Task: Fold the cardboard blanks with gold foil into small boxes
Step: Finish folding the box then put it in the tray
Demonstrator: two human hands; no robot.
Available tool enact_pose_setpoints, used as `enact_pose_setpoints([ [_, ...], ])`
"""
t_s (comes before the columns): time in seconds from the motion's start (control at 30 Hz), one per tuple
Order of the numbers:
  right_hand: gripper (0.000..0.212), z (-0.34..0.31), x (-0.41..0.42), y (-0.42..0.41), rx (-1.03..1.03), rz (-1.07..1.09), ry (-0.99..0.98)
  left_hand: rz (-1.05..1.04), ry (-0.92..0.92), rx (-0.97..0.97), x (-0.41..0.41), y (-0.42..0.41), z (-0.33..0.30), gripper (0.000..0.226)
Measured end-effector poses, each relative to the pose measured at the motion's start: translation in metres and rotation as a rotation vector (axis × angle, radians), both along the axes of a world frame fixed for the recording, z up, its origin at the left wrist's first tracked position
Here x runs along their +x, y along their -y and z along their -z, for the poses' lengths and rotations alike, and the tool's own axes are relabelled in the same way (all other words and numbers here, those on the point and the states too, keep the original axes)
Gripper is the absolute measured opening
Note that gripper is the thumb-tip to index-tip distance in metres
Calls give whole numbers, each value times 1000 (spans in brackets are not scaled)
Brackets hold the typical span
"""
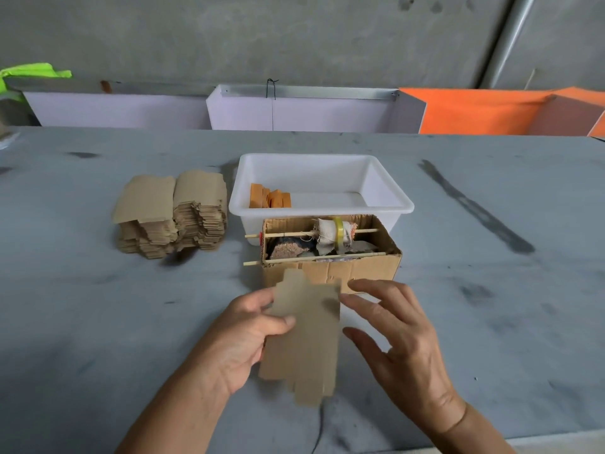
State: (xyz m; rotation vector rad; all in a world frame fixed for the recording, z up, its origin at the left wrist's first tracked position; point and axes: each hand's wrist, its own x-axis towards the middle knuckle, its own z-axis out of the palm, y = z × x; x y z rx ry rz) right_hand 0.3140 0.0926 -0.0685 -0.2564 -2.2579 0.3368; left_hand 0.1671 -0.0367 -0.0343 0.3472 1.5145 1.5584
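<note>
1. We're seeing the left hand (pixel 244 335) pinching a flat cardboard blank (pixel 306 339): thumb lying across its upper left face, the other fingers going behind it.
2. The right hand (pixel 397 342) is hovering at the blank's right edge, fingers spread and loosely bent, gripping nothing; fingertips are sitting at or just beside the edge, and we can't tell if they're touching it.
3. The blank is showing us its plain brown side, unfolded, held above the grey table (pixel 98 322), tabs sticking out top and bottom.
4. Just behind it we're seeing an open corrugated carton (pixel 363 268) with two wooden sticks (pixel 314 232) lying across it and a taped cloth bundle (pixel 334 232) on the far one.
5. Touching the carton's far side, a white plastic tub (pixel 322 204) is holding orange pieces (pixel 270 196) in its left corner.
6. Left of the tub, a stack of blanks (pixel 173 214) is sitting on the table.
</note>
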Motion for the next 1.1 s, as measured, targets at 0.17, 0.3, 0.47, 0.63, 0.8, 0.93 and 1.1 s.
enact_pose_setpoints([
  [0.17, 12, 5, -3, -3, 42, -23, -11, 191, -214, -94, -3, -9, 4, 43],
  [0.3, 9, 14, -1, -2, 206, 44, -8, 170, -646, -203, -2, -18, 12, 55],
  [0.47, 23, 21, 3, 1, 350, 145, 132, 179, -1169, -85, 10, 0, 18, 54],
  [0.63, 15, 22, 5, 4, 328, 88, 242, 368, -1462, -141, 16, 10, 32, 14],
  [0.8, 13, 21, 14, 0, 230, -6, 298, 323, -1505, -92, 10, 18, 39, 8],
  [0.93, 5, 20, 19, -2, -28, -96, 326, 271, -1470, -75, 10, 19, 45, 5],
  [1.1, 5, 15, 19, -2, -305, -109, 386, 157, -1298, -179, 8, 14, 55, 7],
])
